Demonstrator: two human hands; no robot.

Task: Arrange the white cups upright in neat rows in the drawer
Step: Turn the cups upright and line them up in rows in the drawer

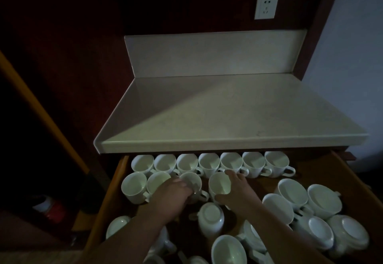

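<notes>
An open wooden drawer (113, 183) holds many white cups. Several stand upright in a straight back row (209, 163) under the counter's edge. A second row has two upright cups at the left (133, 187). My left hand (173, 194) grips the third cup of that row (191, 181) at its handle side. My right hand (236, 191) is wrapped around the fourth cup (219, 184), fingers over its far rim. An upside-down cup (210, 219) lies just in front of my hands. More cups lie jumbled at the front and right (306, 207), some tipped or inverted.
A pale countertop (228, 114) overhangs the back of the drawer, with a wall socket (266, 6) above it. Left of the drawer is a dark open cabinet space with a red-and-white object (50, 209) on the floor. The scene is dim.
</notes>
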